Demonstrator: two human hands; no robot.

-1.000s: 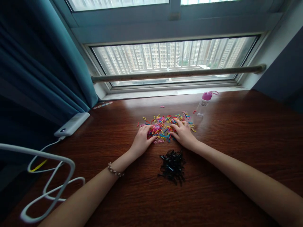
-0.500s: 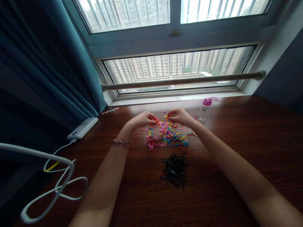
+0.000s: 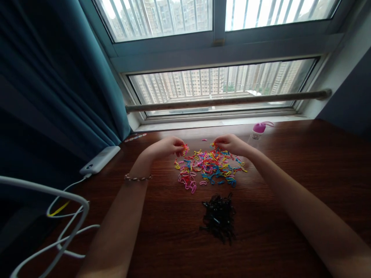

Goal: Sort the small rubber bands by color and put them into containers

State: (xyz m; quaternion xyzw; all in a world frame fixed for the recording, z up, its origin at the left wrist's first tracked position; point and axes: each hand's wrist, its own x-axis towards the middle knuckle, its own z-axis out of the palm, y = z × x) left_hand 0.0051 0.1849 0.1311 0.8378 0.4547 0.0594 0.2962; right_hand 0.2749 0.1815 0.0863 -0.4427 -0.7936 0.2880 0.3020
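Note:
Small rubber bands (image 3: 207, 162) in pink, yellow, red and blue lie in a loose pile on the wooden table. My left hand (image 3: 169, 147), with a braided bracelet on its wrist, is at the pile's far left edge. Its fingertips pinch a few red, pink and yellow rubber bands (image 3: 186, 149). At the far right edge of the pile, my right hand (image 3: 232, 144) is closed on some rubber bands (image 3: 213, 145); yellow shows at its fingertips. Nearer to me sits a separate heap of black rubber bands (image 3: 219, 218), which neither hand touches.
A clear bottle with a pink lid (image 3: 259, 128) stands behind my right wrist. To the left lie a white power bank (image 3: 100, 160) and a looped white cable (image 3: 62, 192). A window with a rail (image 3: 226, 101) borders the table's far side; a blue curtain (image 3: 95, 88) hangs left.
My hands have moved apart, the left one leftward and the right one rightward. More coloured bands now lie spread at the pile's left side. The view has shifted slightly.

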